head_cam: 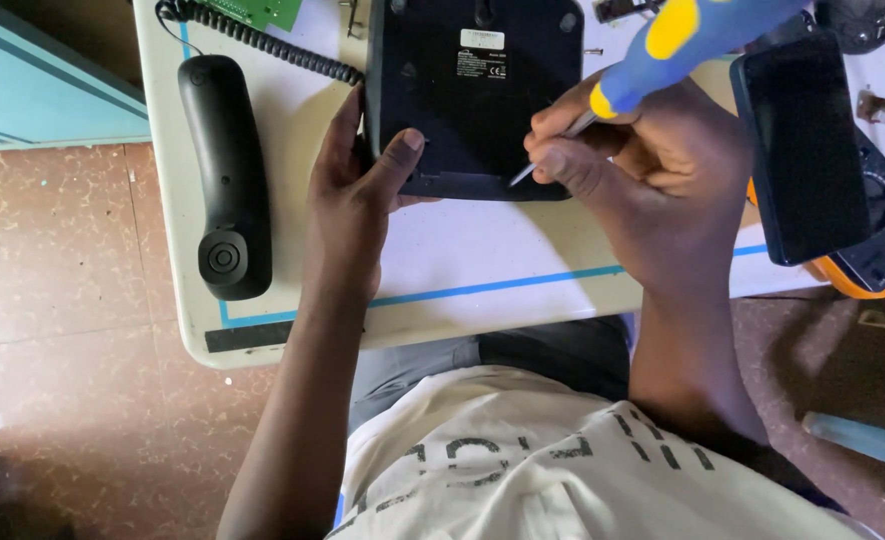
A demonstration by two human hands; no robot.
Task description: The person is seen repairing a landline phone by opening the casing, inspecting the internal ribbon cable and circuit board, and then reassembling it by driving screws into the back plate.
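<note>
The left hand [357, 195] grips the phone base [477, 90] by its near-left corner. The right hand [652, 165] holds a screwdriver [662, 45], tip at the base's near edge. The handset [224, 175] lies left on the bench [482, 255].

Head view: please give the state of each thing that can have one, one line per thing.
Black plastic telephone base: turned underside up on the table.
Black handset: off the base, lying on the table.
Blue-and-yellow screwdriver: tip at the base's near edge.
Left hand: holds the base.
Right hand: grips the screwdriver.
</note>
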